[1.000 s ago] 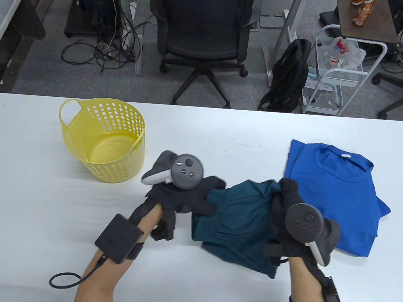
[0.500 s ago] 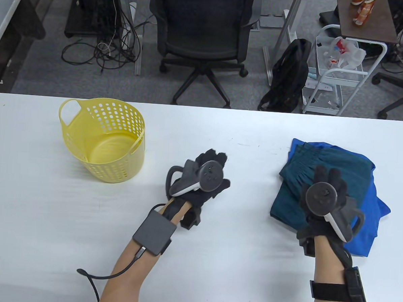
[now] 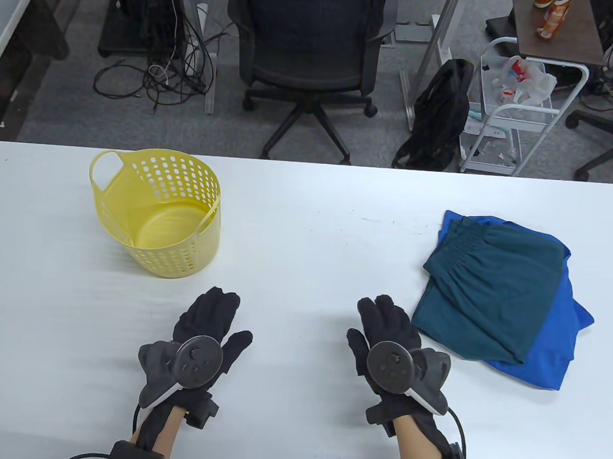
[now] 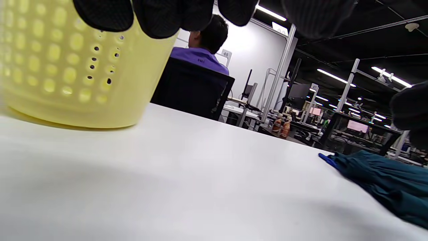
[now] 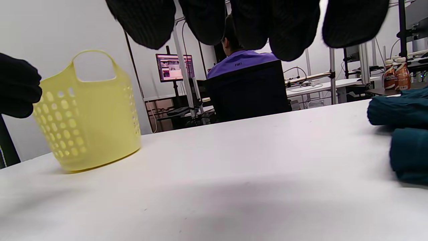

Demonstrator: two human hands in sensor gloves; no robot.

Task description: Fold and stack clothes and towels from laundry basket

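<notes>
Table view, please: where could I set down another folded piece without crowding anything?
Bare white table lies between the yellow basket and the folded stack, beyond both hands. The right side is crowded by that stack.

Both gloved hands lie palm down, side by side and well apart, fingers pointing away from the person. The left hand (image 3: 203, 332) has its fingers straight and close together, the thumb splayed out toward the other hand; a round tracker sits behind the fingers on the back of the hand. The right hand (image 3: 388, 336) mirrors it, fingers extended and together, thumb angled inward, its tracker likewise behind the knuckles. Neither hand holds anything. In both wrist views the fingertips hang in from the top edge.
</notes>
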